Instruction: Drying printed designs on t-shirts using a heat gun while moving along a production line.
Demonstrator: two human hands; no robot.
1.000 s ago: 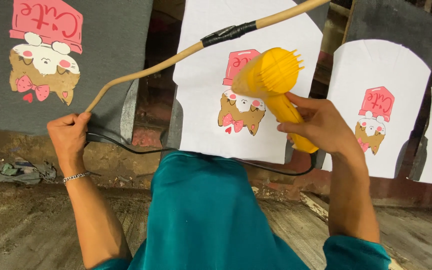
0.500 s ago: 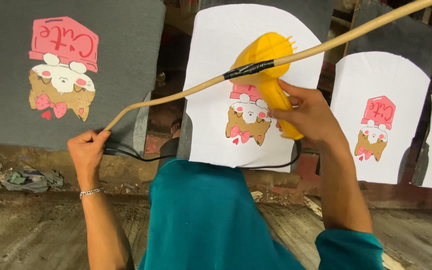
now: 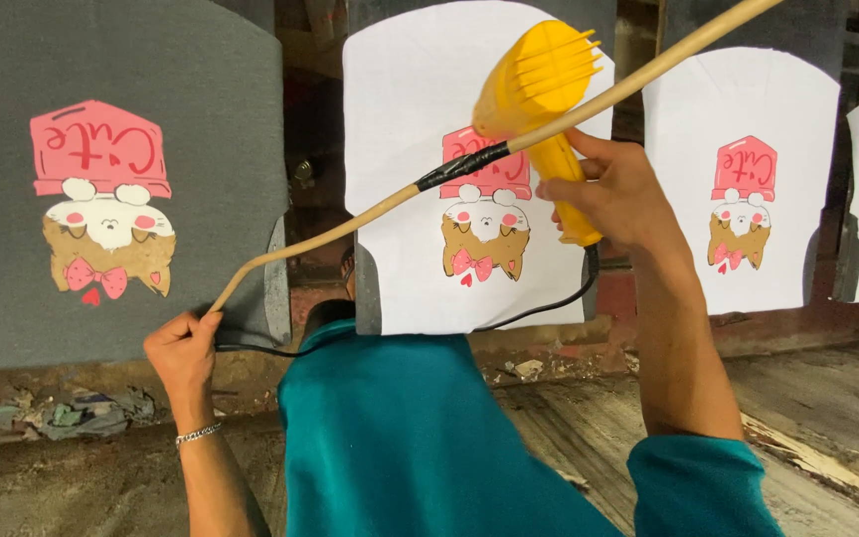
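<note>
Yellow plastic, the hair dryer (image 3: 539, 109) sits clamped in the right hand (image 3: 613, 194) directly before the white printed panel (image 3: 420, 199), while left of that panel the left hand (image 3: 183, 348) grips a wooden stick (image 3: 350, 224).

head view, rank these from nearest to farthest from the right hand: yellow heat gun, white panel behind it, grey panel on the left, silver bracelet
1. Yellow heat gun: held in the right hand.
2. White panel: right behind the hand, centre.
3. Silver bracelet: on the left wrist, lower left.
4. Grey panel: far left; its near edge is about as far as the bracelet, too close to call.
</note>
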